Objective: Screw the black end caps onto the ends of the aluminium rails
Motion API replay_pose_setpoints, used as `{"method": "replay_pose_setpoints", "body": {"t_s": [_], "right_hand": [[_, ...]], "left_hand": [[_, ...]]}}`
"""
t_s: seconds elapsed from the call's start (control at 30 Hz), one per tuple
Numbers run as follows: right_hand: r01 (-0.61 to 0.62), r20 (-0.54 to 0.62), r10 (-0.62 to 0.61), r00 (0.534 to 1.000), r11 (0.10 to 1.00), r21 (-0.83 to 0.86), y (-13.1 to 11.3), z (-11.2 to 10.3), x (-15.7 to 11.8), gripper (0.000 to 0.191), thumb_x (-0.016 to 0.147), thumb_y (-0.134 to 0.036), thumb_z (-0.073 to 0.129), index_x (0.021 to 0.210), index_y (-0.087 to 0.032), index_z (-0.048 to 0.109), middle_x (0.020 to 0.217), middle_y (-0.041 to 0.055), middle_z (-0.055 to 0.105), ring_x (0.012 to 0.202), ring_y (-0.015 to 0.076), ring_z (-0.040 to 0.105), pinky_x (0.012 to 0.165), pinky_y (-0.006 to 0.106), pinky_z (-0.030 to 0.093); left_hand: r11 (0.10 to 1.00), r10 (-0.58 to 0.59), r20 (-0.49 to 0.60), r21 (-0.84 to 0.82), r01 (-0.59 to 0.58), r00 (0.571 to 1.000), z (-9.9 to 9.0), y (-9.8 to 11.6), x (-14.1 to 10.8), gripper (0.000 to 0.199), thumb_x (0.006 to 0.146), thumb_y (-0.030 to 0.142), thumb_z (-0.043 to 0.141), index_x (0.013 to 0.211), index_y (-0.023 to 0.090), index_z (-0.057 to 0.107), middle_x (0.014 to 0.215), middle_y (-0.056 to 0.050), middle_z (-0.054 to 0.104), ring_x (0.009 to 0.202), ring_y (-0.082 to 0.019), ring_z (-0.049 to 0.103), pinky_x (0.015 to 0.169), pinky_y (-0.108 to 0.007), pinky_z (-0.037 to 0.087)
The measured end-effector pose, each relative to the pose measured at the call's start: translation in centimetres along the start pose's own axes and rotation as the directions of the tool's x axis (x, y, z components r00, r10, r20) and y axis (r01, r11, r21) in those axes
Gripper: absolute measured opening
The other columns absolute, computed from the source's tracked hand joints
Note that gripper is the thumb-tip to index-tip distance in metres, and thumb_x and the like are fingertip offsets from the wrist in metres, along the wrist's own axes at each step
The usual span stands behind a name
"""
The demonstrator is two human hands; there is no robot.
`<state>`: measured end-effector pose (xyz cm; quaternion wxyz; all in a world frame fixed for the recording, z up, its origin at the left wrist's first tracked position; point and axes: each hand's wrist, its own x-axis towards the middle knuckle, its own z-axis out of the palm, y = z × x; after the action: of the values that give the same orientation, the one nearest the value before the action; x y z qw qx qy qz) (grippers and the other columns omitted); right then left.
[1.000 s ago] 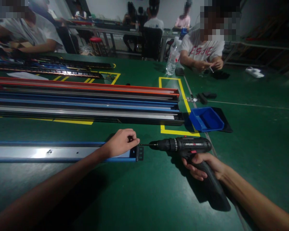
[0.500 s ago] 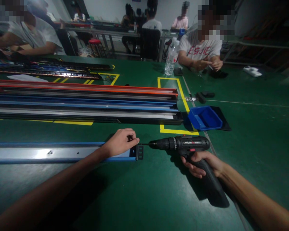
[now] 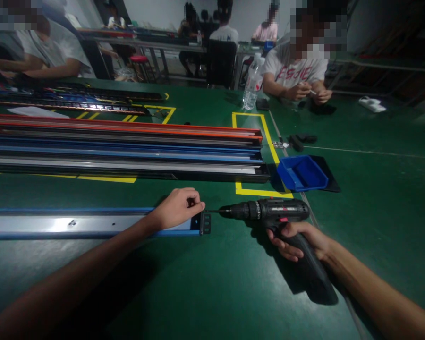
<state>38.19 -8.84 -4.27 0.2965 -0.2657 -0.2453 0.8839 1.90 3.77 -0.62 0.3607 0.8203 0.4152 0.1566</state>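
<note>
My right hand point(image 3: 293, 241) is wrapped round the handle of a black cordless drill point(image 3: 283, 210), which points left. Its long thin bit point(image 3: 216, 211) reaches the end of a blue-edged metal profile point(image 3: 38, 225) lying on the table. A black slotted end bracket point(image 3: 207, 224) sits at that end. My left hand point(image 3: 180, 208) rests over the profile's end with curled fingers, thumb and forefinger pinched close to the bit's tip. Whatever lies between those fingertips is too small to make out.
Several long profiles with red, black and blue edges point(image 3: 127, 153) lie beyond. A blue bin point(image 3: 302, 174) stands right of them, near a water bottle point(image 3: 252, 85). A co-worker point(image 3: 293, 71) sits across the green table point(image 3: 382, 198), holding a small thing. Light strips point(image 3: 74, 101) lie far left.
My hands and the drill hold almost the same position. Across the table, the co-worker's hands have moved apart, with a small pale thing between them.
</note>
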Motion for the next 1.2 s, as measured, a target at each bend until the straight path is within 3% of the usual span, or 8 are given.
{"method": "replay_pose_setpoints", "body": {"t_s": [1.2], "right_hand": [[-0.034,-0.078,0.036,0.996,0.999,0.018,0.08,-0.02,-0.40,0.027,0.083,-0.023,0.063,0.100,-0.007,0.075,0.076,0.0031,0.068,0.043,0.0044,0.050,0.049,0.019,0.051]], "left_hand": [[0.999,0.034,-0.017,0.018,-0.034,0.999,0.10,-0.32,-0.01,0.033,0.090,0.039,0.060,0.065,0.018,0.059,0.072,0.001,0.057,0.062,-0.012,0.050,0.060,-0.026,0.036]]}}
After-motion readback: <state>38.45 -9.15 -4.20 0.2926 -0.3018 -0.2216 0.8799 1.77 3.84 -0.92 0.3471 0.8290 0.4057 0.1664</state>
